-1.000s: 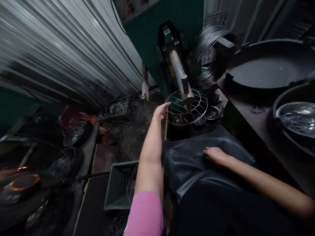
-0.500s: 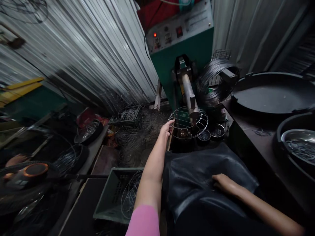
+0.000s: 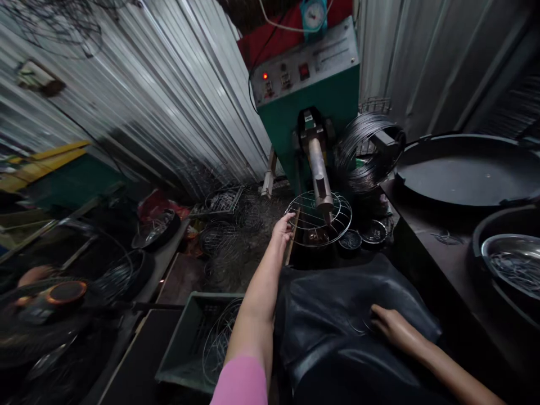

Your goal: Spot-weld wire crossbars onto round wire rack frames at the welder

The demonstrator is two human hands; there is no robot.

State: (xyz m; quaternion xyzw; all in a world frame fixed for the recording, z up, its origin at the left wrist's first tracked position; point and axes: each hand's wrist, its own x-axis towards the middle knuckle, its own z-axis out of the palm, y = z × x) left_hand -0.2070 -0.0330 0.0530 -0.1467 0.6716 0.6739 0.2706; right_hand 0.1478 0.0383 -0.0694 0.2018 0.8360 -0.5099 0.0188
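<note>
My left hand [image 3: 284, 228] reaches forward, fingers closed on the rim of a round wire rack [image 3: 301, 211] with parallel bars and an outer ring. The rack lies roughly level around the lower tip of a metal electrode arm [image 3: 321, 180] on the green machine [image 3: 274, 121]; whether they touch, I cannot tell. My right hand [image 3: 390, 325] is low over the black apron [image 3: 337, 298] on my lap, fingertips pinched on a thin curved wire [image 3: 356, 331]. Part of that wire is hidden by the fingers.
A wire coil [image 3: 352, 157] hangs right of the arm. Small bowls [image 3: 350, 241] sit below the rack. At right are a large black pan [image 3: 459, 169] and a metal bowl of wire pieces [image 3: 517, 264]. A green crate [image 3: 177, 349] with wire rings stands left, near a fan [image 3: 63, 295].
The view has tilted slightly upward, so the machine appears lower. My left hand still grips the rack at the arm. A curved wire now shows clearly at my right fingertips.
</note>
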